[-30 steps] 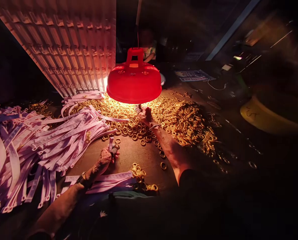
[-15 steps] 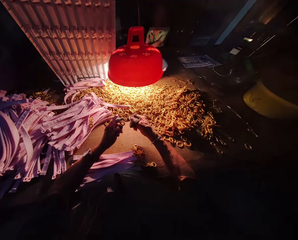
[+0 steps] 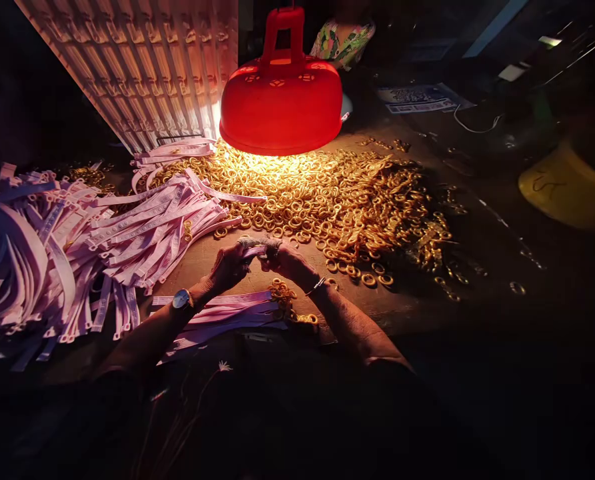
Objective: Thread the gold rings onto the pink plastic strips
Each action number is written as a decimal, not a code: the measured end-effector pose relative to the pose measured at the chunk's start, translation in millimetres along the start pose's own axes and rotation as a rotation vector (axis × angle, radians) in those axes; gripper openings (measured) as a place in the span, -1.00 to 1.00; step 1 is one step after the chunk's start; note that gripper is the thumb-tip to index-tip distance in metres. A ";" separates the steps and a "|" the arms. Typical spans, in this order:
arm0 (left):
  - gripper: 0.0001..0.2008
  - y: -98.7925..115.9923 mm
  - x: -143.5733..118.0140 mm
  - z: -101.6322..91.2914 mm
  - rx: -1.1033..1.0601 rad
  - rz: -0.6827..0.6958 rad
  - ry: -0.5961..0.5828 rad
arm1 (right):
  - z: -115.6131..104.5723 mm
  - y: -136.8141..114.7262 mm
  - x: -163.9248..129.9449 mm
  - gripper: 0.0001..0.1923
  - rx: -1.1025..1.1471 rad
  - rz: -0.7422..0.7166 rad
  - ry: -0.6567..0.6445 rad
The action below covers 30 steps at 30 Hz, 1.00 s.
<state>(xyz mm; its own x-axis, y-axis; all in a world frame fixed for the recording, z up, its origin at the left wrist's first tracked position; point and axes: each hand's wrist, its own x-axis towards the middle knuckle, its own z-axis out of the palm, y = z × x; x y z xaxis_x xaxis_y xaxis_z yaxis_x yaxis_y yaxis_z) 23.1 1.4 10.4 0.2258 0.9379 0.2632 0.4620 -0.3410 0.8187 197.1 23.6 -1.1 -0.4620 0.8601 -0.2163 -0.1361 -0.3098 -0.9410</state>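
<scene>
Above the bare wood in front of the ring heap, my two hands meet at the fingertips. My left hand (image 3: 231, 265) is closed on a pink strap (image 3: 255, 252), a short piece of which shows between the hands. My right hand (image 3: 291, 261) has its fingers bent and pinched at the other end of that piece. Pale wrappings cover some fingertips. Whether a ring is in the fingers is hidden. Just below the hands lies a bundle of pink straps (image 3: 237, 310) with gold rings (image 3: 283, 293) at its right end.
A large heap of gold rings (image 3: 317, 193) spreads beneath a hanging red lamp (image 3: 282, 110). Piles of pink straps (image 3: 142, 230) cover the left side. A corrugated panel (image 3: 142, 73) stands behind them. At right are a printed sheet (image 3: 417, 100) and a yellow container (image 3: 562, 187).
My hands have come together, and a pink strap now shows between them. The gold ring earlier at my left fingertips is out of sight. The whole view has shifted slightly.
</scene>
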 end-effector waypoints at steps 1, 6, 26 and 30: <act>-0.78 -1.5 -0.5 0.8 -0.014 0.008 0.019 | 3.2 2.1 -0.1 -0.70 0.026 -0.013 0.031; -0.73 -1.2 -0.8 2.9 -0.065 0.059 -0.001 | 11.5 10.8 -8.8 -0.72 -0.111 -0.203 0.160; -0.63 -1.1 -15.1 10.6 -0.772 -0.781 -0.144 | 22.8 23.1 -9.1 -0.86 -0.728 -0.363 0.313; -0.59 -11.0 -9.7 4.1 -0.819 -0.795 -0.164 | 17.6 16.5 -0.7 -0.72 -0.446 -0.334 0.268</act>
<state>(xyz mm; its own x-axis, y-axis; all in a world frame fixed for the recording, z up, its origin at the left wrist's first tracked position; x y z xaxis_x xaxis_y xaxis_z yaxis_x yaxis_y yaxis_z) 19.3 -4.3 -3.3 0.2570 0.8292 -0.4964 -0.1576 0.5427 0.8250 179.8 10.7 -11.9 -0.2134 0.9713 0.1053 0.1705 0.1431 -0.9749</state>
